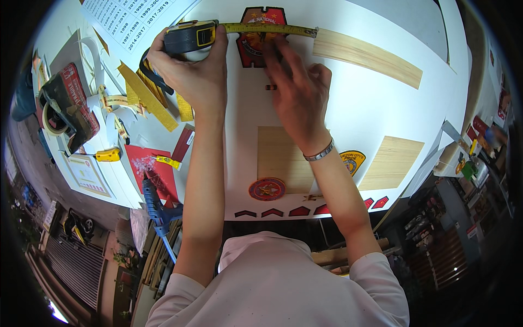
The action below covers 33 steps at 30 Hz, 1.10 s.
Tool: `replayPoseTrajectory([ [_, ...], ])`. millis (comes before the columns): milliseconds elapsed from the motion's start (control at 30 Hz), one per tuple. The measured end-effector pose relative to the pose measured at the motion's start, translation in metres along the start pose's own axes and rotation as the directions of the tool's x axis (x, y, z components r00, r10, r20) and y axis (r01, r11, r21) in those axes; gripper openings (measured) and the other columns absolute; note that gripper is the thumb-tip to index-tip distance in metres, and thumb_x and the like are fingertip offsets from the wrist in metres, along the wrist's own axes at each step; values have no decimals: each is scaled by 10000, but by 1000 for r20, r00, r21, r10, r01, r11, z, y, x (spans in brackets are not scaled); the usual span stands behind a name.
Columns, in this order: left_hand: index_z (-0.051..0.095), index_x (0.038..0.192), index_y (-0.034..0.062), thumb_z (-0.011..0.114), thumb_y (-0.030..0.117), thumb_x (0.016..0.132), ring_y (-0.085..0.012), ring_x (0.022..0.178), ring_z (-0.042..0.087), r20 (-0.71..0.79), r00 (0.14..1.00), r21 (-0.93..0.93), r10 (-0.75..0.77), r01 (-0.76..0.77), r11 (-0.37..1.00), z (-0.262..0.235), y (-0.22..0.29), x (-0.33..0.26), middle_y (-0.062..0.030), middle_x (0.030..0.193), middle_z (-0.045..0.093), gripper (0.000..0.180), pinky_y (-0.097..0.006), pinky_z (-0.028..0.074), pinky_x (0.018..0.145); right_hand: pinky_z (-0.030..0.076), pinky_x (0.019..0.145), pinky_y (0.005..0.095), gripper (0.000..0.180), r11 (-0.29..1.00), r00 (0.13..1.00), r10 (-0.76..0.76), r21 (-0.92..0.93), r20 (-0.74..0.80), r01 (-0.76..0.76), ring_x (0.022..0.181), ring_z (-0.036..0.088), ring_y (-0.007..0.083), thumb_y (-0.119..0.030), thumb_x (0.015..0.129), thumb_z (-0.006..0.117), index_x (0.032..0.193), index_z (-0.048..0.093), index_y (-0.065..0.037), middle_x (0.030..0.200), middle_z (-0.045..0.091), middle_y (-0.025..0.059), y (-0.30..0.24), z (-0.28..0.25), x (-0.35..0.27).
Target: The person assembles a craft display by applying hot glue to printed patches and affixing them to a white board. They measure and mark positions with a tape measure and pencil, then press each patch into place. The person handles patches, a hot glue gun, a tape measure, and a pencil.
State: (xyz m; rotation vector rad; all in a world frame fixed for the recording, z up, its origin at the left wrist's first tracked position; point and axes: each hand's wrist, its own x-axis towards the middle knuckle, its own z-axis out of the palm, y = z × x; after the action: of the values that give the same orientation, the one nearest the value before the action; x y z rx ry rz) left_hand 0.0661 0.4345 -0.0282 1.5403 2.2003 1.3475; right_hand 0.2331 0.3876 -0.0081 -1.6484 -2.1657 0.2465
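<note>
My left hand (pixel 199 82) is closed round a black and yellow tape measure (pixel 188 41). Its yellow blade (pixel 267 28) runs to the right across the top of a dark red and black emblem patch (pixel 255 49). The blade's end hook meets the left end of a pale wood-grain strip (pixel 370 59). My right hand (pixel 299 90) has its fingers stretched out over the patch's right part, tips just below the blade, and appears to hold nothing. A small dark piece (pixel 271 87) lies beside that hand on the white board (pixel 242 114).
Wood-grain panels (pixel 392 163), a round patch (pixel 267 189) and several red chevron pieces (pixel 299 211) lie nearer me. Left are gold strips (pixel 150 101), a red sheet (pixel 139 158), a blue glue gun (pixel 155 204), a yellow cutter (pixel 108 155) and a tape roll (pixel 53 121).
</note>
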Motion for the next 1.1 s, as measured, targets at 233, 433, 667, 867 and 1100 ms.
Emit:
replayPoseTrajectory([
  [233,478,1226,-48,990,198,690,-263,1026,591,-17,996,-158,-86,83,984,1,4,2,-165,1147,562,780,-375,488,915,403,862,332,571,999,997,48,-17,55,-47,851,646,114,-61,820,748,1366,677,-213,1480,575,-33,-4,-3,1],
  [433,494,1215,-25,1004,248,661,-274,967,613,-76,976,-524,-206,137,841,-5,31,-3,-149,1149,563,801,-393,504,843,403,880,343,631,997,989,68,-30,128,-65,860,639,143,-56,777,768,1385,666,-191,1484,572,-20,-8,-11,4],
  [667,589,1172,33,959,265,660,-334,996,626,302,951,222,-68,-1,975,-78,40,6,-140,1062,619,673,-437,498,876,407,881,352,532,1000,992,10,-15,123,-8,762,661,126,-14,846,663,1369,651,-112,1465,587,53,-7,-15,7],
  [867,637,1313,97,890,284,762,-359,1081,616,393,919,501,30,-242,831,-87,52,13,-181,1127,637,635,-439,491,947,404,882,342,594,999,992,31,-34,125,-27,938,635,150,-56,801,760,1379,668,-162,1460,586,14,-7,-13,5],
  [1100,579,1431,57,637,-42,858,-298,1342,547,681,587,-75,438,-539,839,-40,53,23,-105,1503,545,584,-435,471,1088,411,847,322,531,994,987,54,-106,153,-38,926,625,127,-43,812,746,1324,707,-181,1433,606,-16,-9,-11,6],
])
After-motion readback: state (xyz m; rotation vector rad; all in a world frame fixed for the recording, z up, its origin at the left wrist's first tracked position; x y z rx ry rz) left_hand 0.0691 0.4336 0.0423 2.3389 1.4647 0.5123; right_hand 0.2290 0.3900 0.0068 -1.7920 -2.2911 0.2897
